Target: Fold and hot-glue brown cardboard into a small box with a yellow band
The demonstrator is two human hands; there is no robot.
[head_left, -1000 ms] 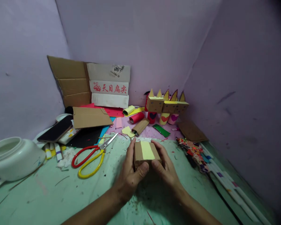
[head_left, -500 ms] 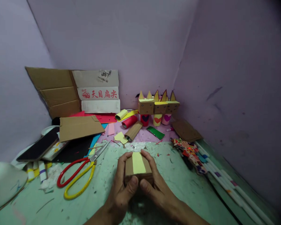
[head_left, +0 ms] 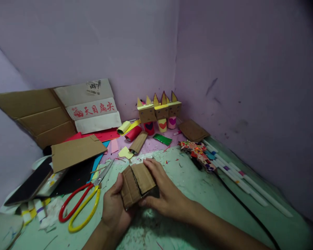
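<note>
A small brown cardboard box [head_left: 138,182] is held between my two hands, low in the middle of the head view. Its upper face shows a dark seam where two flaps meet. My left hand [head_left: 117,205] cups the box from the left and below, with the thumb along its side. From the right, my right hand [head_left: 164,189] grips it, fingers over the far edge and thumb at the near edge. Left of the box lie large scissors [head_left: 90,198] with one red and one yellow handle, blades partly apart.
Several cardboard cat figures [head_left: 156,113] with heart-marked tubes stand at the back. Left are a printed carton [head_left: 94,107], a cardboard sheet [head_left: 78,152] and a white bowl [head_left: 5,231]. A flowery glue gun [head_left: 198,154] with a black cable and white tubes [head_left: 250,187] lie right.
The box has been turned: its yellow strip no longer shows and a seamed brown face is up. My left hand has shifted beneath it. The view has swung to the right.
</note>
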